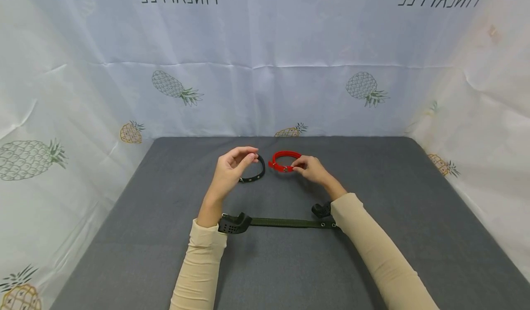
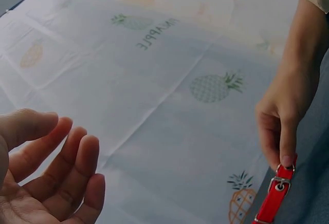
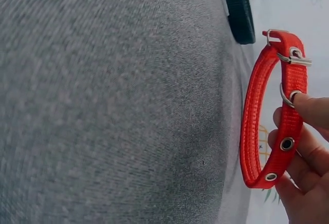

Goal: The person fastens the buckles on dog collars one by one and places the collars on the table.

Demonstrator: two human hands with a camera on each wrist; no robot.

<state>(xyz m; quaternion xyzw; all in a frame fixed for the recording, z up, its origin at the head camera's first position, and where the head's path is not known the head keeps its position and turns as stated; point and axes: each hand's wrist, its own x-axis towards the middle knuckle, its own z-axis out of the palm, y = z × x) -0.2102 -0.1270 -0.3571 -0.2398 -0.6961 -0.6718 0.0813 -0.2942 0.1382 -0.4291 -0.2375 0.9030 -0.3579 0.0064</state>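
My right hand (image 1: pixel 311 168) pinches a red collar (image 1: pixel 287 153) between thumb and fingers. The collar is buckled into a loop, and in the right wrist view its metal buckle (image 3: pixel 295 59), D-ring and eyelets show. My left hand (image 1: pixel 230 165) is raised with softly bent fingers and holds nothing; the left wrist view shows its bare palm (image 2: pixel 31 198). Just beyond its fingertips, a black collar (image 1: pixel 253 178), also looped, stands on the grey table, partly hidden by that hand. Nearer to me a dark green strap (image 1: pixel 285 222) with eyelets lies straight across, its ends covered by my wrists.
A grey cloth covers the table (image 1: pixel 165 264). White curtains (image 1: pixel 256 98) printed with pineapples hang behind it and at both sides. A black wrist camera (image 1: pixel 235 223) sits under my left wrist, over the green strap.
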